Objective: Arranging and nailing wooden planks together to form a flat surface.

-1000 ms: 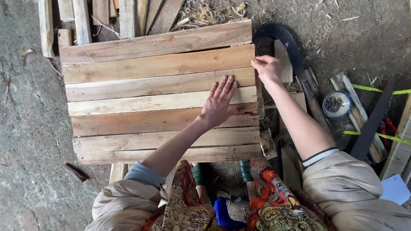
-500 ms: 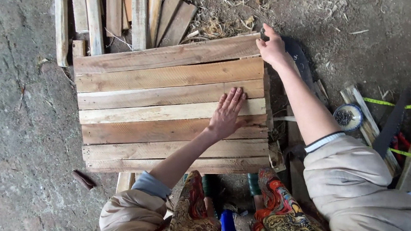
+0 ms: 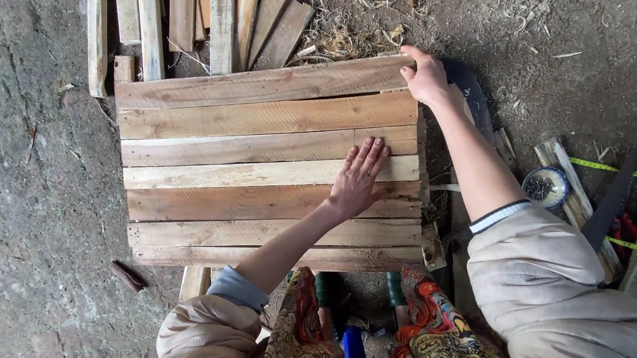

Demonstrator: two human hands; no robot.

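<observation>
1. Your left hand (image 3: 358, 176) lies flat, fingers together and stretched out, palm down on the wooden slat panel (image 3: 267, 160); it grips nothing, only presses on the middle boards near the panel's right side.
2. Your right hand (image 3: 425, 75) curls its grip over the far right corner of the panel, fingers closed around the end of the top slat (image 3: 265, 84).
3. The panel lies flat on the dirt floor (image 3: 23, 178) in front of your knees, its slats running left to right.
4. Loose wooden strips (image 3: 195, 10) lie on the ground just beyond the panel's far edge.
5. To your right sit a small round tin of nails (image 3: 545, 187) and a yellow measuring tape (image 3: 622, 170), stretched across boards, well apart from both hands.
</observation>
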